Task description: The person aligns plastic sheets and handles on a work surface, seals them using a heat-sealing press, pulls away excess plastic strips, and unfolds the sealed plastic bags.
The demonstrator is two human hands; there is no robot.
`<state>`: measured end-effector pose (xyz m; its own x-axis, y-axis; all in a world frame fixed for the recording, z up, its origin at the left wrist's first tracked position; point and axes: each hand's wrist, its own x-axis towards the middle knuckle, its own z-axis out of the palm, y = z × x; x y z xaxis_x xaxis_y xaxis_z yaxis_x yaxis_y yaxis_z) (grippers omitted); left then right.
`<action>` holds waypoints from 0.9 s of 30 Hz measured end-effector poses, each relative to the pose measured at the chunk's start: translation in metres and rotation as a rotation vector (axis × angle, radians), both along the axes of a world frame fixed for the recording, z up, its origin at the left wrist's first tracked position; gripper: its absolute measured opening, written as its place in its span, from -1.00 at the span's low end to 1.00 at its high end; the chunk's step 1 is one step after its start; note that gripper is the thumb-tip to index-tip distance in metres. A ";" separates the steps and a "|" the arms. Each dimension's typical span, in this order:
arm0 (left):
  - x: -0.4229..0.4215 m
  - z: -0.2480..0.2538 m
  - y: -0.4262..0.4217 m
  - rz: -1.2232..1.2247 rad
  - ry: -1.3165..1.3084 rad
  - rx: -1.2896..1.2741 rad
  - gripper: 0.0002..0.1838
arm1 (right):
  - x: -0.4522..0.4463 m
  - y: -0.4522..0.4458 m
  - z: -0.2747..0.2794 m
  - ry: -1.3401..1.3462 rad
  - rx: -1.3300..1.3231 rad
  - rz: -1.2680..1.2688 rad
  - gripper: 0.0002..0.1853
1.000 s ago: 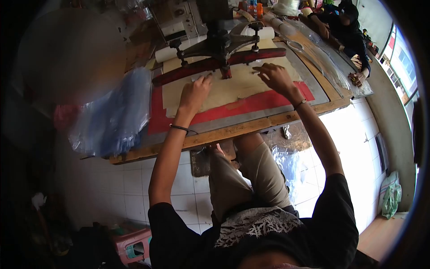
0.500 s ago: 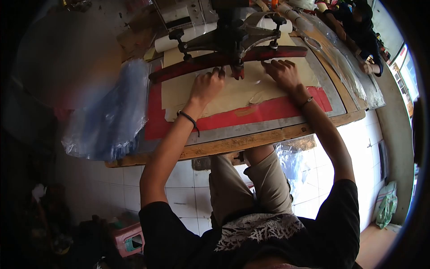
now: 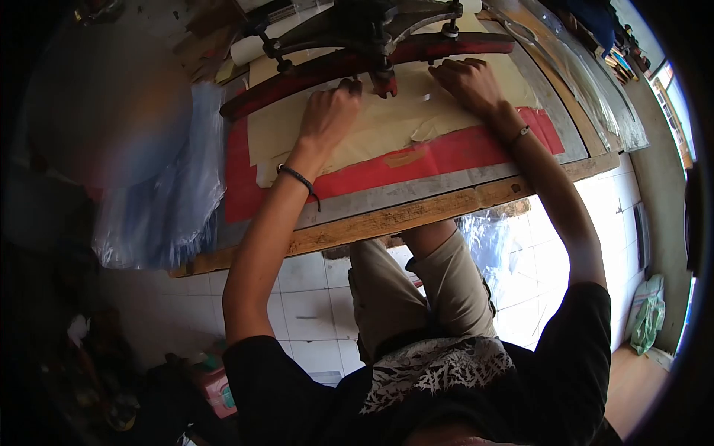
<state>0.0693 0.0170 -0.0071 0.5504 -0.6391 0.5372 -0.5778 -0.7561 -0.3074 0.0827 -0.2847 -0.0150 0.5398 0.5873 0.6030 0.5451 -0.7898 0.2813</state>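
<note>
A long, curved red bar [image 3: 305, 80] hangs from a dark metal press head [image 3: 349, 31] over a worn yellowish sheet [image 3: 372, 137]. That sheet lies on a red one [image 3: 454, 172]. Just in front of the bar, left of its central bracket, is my left hand [image 3: 331, 115] with curled fingers. My right hand [image 3: 470, 85] is on the bracket's other side, its fingers bent too and close to the bar. Both hands rest low over the yellowish sheet. Whatever the fingertips grip is hidden; a small glint shows between the hands.
Clear plastic bags [image 3: 160, 215] hang over the table's left side. Clear plastic strips [image 3: 576, 74] lie along the right. A white roll [image 3: 248, 50] sits behind the bar. The wooden table edge [image 3: 372, 224] runs before my legs. A pink stool [image 3: 217, 390] stands lower left.
My view has shifted, so the press and table sit higher and farther left. A person at upper right has mostly left the frame. Both hands stay beside the bar.
</note>
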 end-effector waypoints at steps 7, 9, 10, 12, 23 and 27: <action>0.000 0.001 -0.003 0.049 0.101 0.006 -0.88 | -0.002 0.001 0.001 0.144 -0.015 -0.076 -0.78; 0.001 0.002 -0.003 0.072 0.119 0.009 -0.88 | -0.002 0.000 0.003 0.038 -0.001 0.029 -0.78; 0.002 0.000 -0.002 0.074 0.120 0.011 -0.87 | -0.002 0.001 0.003 0.021 0.003 0.045 -0.79; 0.005 -0.001 0.000 0.048 0.109 -0.001 -0.86 | -0.001 0.000 0.004 -0.013 0.012 0.075 -0.79; -0.009 0.002 0.030 0.233 0.210 -0.159 -0.75 | -0.016 -0.006 0.010 0.010 0.046 0.079 -0.82; -0.027 0.021 0.024 0.399 0.261 -0.162 -0.63 | -0.034 -0.018 0.021 0.208 0.184 -0.093 -0.70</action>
<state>0.0422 0.0406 0.0139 0.8640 -0.2709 0.4244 -0.2757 -0.9599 -0.0515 0.0488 -0.3032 0.0065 0.7095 0.4208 0.5653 0.4989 -0.8665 0.0187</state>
